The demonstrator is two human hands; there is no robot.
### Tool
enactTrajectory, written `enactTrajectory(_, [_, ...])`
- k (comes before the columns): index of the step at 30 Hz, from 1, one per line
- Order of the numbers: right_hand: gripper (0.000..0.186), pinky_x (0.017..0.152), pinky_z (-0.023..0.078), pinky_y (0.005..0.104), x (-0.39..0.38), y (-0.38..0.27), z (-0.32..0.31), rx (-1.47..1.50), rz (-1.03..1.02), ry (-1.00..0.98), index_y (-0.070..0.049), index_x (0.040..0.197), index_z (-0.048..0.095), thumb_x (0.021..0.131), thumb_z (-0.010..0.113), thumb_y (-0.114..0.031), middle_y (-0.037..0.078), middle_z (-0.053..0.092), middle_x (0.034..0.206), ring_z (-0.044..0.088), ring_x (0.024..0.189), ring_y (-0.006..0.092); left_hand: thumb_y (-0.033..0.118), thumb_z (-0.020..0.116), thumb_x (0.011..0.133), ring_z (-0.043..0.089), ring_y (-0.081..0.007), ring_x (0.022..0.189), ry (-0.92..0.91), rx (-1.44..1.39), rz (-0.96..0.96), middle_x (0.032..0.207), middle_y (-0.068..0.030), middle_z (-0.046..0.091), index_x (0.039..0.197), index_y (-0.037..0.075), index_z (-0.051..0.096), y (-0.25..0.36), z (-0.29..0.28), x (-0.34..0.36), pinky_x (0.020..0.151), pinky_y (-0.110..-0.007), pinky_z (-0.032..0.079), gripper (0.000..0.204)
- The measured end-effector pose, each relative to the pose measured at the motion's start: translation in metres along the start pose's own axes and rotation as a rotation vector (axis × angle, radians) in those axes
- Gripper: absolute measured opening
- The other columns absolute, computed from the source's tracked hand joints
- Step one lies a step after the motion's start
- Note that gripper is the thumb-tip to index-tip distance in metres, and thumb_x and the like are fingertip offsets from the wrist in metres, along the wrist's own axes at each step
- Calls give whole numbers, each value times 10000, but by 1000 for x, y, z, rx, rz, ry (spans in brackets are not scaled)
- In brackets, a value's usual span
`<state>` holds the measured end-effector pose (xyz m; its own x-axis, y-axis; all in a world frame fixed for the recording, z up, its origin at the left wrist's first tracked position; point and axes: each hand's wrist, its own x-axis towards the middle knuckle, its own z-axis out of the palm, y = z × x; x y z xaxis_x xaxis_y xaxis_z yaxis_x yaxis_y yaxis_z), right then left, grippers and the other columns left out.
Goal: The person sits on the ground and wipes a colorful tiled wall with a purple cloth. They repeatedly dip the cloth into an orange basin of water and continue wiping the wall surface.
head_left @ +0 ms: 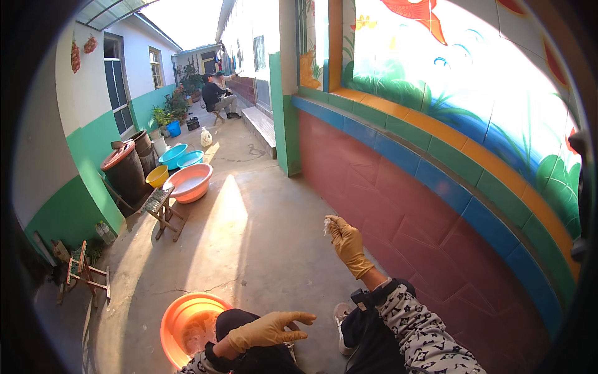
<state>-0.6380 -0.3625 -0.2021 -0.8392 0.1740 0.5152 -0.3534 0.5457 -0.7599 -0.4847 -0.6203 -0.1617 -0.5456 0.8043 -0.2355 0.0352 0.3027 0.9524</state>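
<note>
My right hand (pixel 350 250), in a tan rubber glove, is raised in front of the tiled wall. Its fingers are closed on a small whitish scrap (pixel 327 227), too small to name for certain. My left hand (pixel 271 329), gloved the same way, hovers by my dark-trousered knee with its fingers stretched out and nothing in them. Beside that knee, at the lower left, an orange basin (pixel 169 336) stands on the floor with what looks like water in it. My arm and leg hide part of this basin.
Along the left stand a folding stool (pixel 163 210), another stool (pixel 87 274), a pink-orange basin (pixel 198 194), a yellow bucket (pixel 157 177), blue basins (pixel 173 156) and a dark jar (pixel 124 177). A painted tile wall (pixel 398 187) bounds the right. Far off, a person (pixel 215 96) sits.
</note>
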Motion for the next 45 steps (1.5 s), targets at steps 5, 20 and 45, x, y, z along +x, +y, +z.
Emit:
enactTrajectory(5, [220, 612, 521, 367, -1, -3, -2, 92, -17, -23, -108, 1092, 695, 962, 624, -271, 186, 691, 861, 689, 720, 322, 256, 649, 895, 637, -369, 1054, -99, 315, -28, 1223, -240, 619, 1315, 2, 556, -18, 53, -69, 873, -395, 518, 500])
enactTrajectory(20, [205, 703, 548, 331, 3, -25, -67, 67, -85, 58, -108, 1118, 688, 929, 662, -183, 162, 713, 946, 710, 809, 274, 230, 578, 941, 639, -349, 922, -83, 470, 5, 973, -193, 660, 1001, -4, 675, -43, 97, -120, 834, -414, 525, 260])
enactTrajectory(45, [257, 881, 529, 360, 16, 4, -384, -1463, -284, 286, -183, 1072, 727, 910, 643, -364, -17, 711, 1116, 650, 1038, 216, 159, 491, 996, 554, -100, 691, 217, -312, 135, 817, -3, 587, 1037, 7, 626, -42, -17, 132, 584, -230, 467, 207])
